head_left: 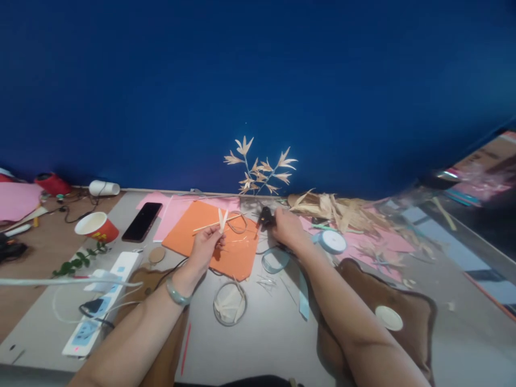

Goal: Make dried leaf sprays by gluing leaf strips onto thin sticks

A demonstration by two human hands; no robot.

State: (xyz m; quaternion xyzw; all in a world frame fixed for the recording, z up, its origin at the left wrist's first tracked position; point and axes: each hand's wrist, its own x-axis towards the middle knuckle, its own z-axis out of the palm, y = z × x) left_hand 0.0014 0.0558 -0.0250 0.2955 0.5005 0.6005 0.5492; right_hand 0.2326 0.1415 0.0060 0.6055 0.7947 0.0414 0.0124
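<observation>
Backdrop: plain deep-blue wall (pixel 258 80) filling the upper half of the view; a cluttered grey worktop (pixel 266 344) runs along its foot.
Clock centre: orange board (pixel 242 260) on the worktop, with 12 toward the wall.
Left hand: over the board, thumb and fingers pinching a pale leaf piece (pixel 222 219) upright; the wrist wears a bangle (pixel 178 293).
Pale stick: a thin stick (pixel 203 228) slants just beyond those fingers; whether it touches them I cannot tell.
Right hand: at 2 o'clock, just off the board's edge, palm down against a black tool (pixel 266 219); its fingers are largely hidden, so I cannot tell whether they grip.
Dried branch: standing before the wall at 1 o'clock, a branch (pixel 264 166) carries several pointed straw-coloured leaf clusters.
Husks: a loose heap of dry husks (pixel 342 212) lies toward 2 and 3 o'clock, partly over pink sheets (pixel 397 239).
Ribbon: blue spool (pixel 334 242) at 3 o'clock.
Cushion: brown cushion (pixel 407 301) at 4 o'clock, bearing a pale disc (pixel 389 318).
Ring: at 6 o'clock, a round ring (pixel 215 314) encloses more pale pieces (pixel 230 303).
Power: white power strip (pixel 83 333) at 8 o'clock, plugs inserted.
Cups and phone: red paper cup (pixel 105 230) at 9 o'clock, dark phone (pixel 142 221) between it and the board, white cup (pixel 104 188) on its side at 10.
</observation>
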